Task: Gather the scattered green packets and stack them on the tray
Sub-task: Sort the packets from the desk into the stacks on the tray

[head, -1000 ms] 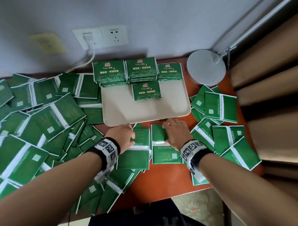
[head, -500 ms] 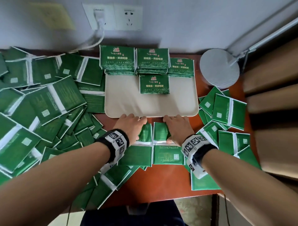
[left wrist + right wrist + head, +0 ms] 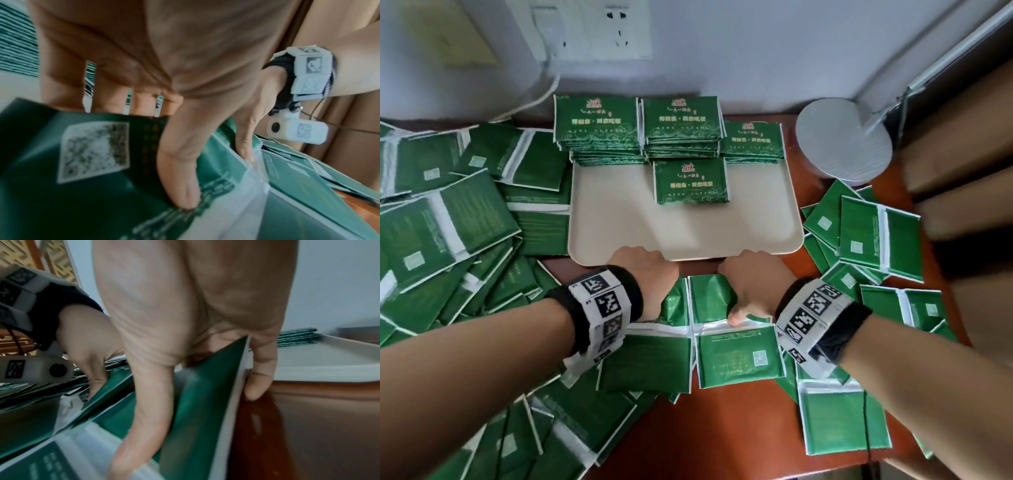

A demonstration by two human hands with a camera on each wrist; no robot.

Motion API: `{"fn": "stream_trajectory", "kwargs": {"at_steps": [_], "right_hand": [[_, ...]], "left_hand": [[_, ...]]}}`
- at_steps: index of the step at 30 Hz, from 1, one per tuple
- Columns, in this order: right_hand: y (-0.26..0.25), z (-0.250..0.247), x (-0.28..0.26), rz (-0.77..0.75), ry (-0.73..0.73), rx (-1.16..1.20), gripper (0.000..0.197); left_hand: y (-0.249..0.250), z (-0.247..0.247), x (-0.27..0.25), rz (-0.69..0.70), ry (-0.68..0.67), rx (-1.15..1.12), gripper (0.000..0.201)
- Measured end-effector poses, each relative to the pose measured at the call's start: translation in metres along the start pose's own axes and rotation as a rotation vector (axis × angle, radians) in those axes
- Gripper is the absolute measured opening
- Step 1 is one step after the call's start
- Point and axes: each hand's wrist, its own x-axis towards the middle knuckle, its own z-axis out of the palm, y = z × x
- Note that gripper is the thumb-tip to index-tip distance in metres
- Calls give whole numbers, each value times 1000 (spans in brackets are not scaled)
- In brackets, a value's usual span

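we are mid-pickup. our left hand (image 3: 645,274) curls round the far flap of one unfolded green packet (image 3: 647,359) at six o'clock of the tray (image 3: 619,219), thumb pressing its printed face; our right hand (image 3: 751,284) pinches the raised flap of the neighbouring packet (image 3: 739,356), thumb on the white seam. both lie on the tabletop (image 3: 722,428) just below the tray's near rim. next, we judge, each flap folds over, then the packets lift toward the stacks (image 3: 640,130) at twelve o'clock.
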Motion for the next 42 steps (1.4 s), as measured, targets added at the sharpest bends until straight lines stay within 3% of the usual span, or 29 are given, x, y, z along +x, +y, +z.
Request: {"fn": "stream_trajectory", "kwargs": {"at_steps": [9, 15, 19, 28, 32, 34, 37, 42], "right_hand": [[-7, 1, 9, -22, 18, -57, 61], [-11, 13, -3, -17, 117, -18, 47], [-18, 20, -9, -29, 204, -62, 54], [-24, 36, -32, 21, 399, -89, 58], [-25, 50, -48, 8, 585, -249, 43], [-22, 53, -55, 4, 638, -281, 38], [-22, 57, -69, -24, 634, -307, 34], [-35, 68, -84, -102, 564, -325, 44]], "left_hand": [[8, 10, -3, -59, 119, 52, 21], [14, 18, -6, -108, 117, 29, 45], [20, 29, -11, -158, 213, 58, 62], [45, 53, -39, -296, 479, 27, 19], [49, 57, -57, -308, 561, 22, 17], [46, 60, -66, -315, 586, 11, 25], [46, 68, -79, -315, 575, -12, 25], [50, 86, -85, -252, 517, -73, 27]]}}
